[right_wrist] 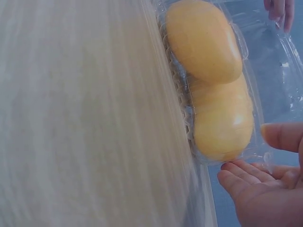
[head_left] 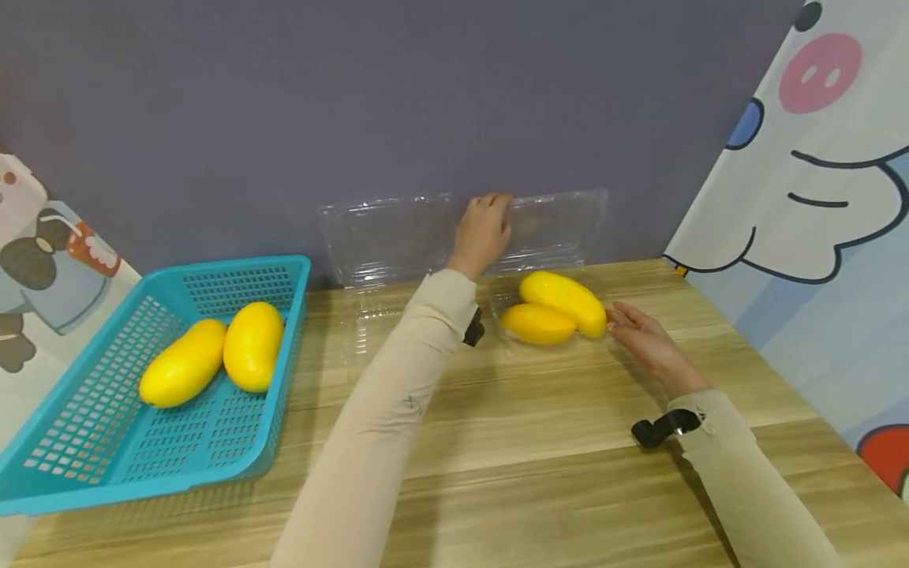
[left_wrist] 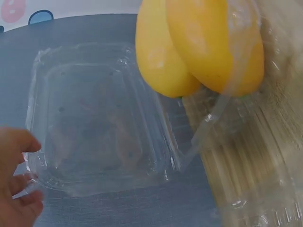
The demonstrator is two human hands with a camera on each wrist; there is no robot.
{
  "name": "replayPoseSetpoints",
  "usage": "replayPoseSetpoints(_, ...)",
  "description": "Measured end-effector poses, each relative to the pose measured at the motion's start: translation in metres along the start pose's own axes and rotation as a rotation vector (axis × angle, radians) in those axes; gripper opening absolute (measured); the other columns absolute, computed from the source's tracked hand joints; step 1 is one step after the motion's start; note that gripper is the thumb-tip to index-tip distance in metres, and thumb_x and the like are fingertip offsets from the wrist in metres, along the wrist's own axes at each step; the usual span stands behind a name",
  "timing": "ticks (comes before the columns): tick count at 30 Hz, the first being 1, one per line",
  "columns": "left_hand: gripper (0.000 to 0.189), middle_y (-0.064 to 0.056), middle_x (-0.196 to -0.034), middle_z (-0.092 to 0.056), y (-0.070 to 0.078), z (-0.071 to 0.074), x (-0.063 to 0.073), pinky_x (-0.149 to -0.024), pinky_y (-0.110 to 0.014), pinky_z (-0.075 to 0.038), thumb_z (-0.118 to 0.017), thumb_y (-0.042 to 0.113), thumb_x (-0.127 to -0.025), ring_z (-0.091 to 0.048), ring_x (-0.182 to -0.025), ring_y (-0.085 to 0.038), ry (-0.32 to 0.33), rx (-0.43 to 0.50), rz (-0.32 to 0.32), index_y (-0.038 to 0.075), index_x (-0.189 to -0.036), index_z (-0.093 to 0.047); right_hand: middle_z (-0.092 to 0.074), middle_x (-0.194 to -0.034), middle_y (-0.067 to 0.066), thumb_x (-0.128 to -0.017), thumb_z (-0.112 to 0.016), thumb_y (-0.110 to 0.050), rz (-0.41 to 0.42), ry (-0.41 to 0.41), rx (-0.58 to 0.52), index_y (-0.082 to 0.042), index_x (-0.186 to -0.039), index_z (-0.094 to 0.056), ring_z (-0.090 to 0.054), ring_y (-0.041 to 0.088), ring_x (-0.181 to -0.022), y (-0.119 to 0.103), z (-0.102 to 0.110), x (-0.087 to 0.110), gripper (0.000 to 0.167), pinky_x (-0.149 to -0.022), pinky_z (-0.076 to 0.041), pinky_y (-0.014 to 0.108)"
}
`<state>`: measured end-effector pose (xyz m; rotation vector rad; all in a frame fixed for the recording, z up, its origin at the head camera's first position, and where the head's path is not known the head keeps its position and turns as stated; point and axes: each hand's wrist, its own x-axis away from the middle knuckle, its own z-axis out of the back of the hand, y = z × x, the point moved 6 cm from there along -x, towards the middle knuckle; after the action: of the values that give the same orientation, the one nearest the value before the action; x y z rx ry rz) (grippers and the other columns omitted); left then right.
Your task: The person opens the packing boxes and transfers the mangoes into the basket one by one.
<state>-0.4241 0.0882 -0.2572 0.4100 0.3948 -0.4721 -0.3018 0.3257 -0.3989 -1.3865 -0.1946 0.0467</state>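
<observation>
Two yellow mangoes [head_left: 564, 300] lie side by side in the base of a clear plastic clamshell container [right_wrist: 255, 109]. Its transparent lid [left_wrist: 94, 127] stands raised against the grey wall. My left hand [head_left: 484, 233] is at the lid's upper left corner, thumb on one side of the rim and curled fingers on the other. Beside the container's right end, my right hand [head_left: 653, 347] has its palm turned up and fingers extended. Those fingertips [right_wrist: 232, 172] are right at the container's end, below the mango there, with the thumb held apart.
A second clear clamshell [head_left: 390, 241] stands with its lid up just left of the first. On the left, a turquoise basket [head_left: 266, 442] contains two more mangoes [head_left: 252, 347]. The grey wall [head_left: 426, 95] closes off the wooden table [head_left: 525, 481] at the back.
</observation>
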Motion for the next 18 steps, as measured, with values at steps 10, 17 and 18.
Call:
replayPoseSetpoints(10, 0.078, -0.009, -0.158, -0.009, -0.019, -0.008, 0.001, -0.106, -0.042, -0.037, -0.062, 0.030, -0.088, -0.009, -0.144, -0.031, -0.137, -0.080, 0.079, 0.022, -0.152, -0.018, 0.000, -0.153, 0.027, -0.100, -0.038, -0.006, 0.014, -0.006, -0.016, 0.004, -0.147, 0.011, -0.002, 0.039, -0.141, 0.001, -0.006, -0.005, 0.068, -0.113, -0.008, 0.050)
replayPoseSetpoints(17, 0.080, -0.010, -0.158, -0.004, -0.026, -0.010, 0.003, -0.104, -0.040, -0.039, -0.061, 0.030, -0.090, -0.004, -0.145, -0.030, -0.151, -0.089, 0.105, 0.021, -0.153, -0.013, 0.000, -0.153, 0.027, -0.100, -0.038, -0.006, 0.010, -0.004, -0.014, 0.004, -0.147, 0.011, -0.002, 0.039, -0.141, 0.002, -0.007, -0.006, 0.068, -0.114, -0.008, 0.050)
replayPoseSetpoints(18, 0.080, -0.009, -0.158, -0.004, -0.026, -0.011, 0.004, -0.104, -0.040, -0.039, -0.061, 0.030, -0.089, -0.004, -0.145, -0.030, -0.152, -0.087, 0.098, 0.021, -0.153, -0.013, 0.000, -0.153, 0.027, -0.100, -0.038, -0.006, 0.009, -0.004, -0.013, 0.004, -0.147, 0.011, -0.003, 0.039, -0.141, 0.002, -0.007, -0.006, 0.068, -0.113, -0.009, 0.050)
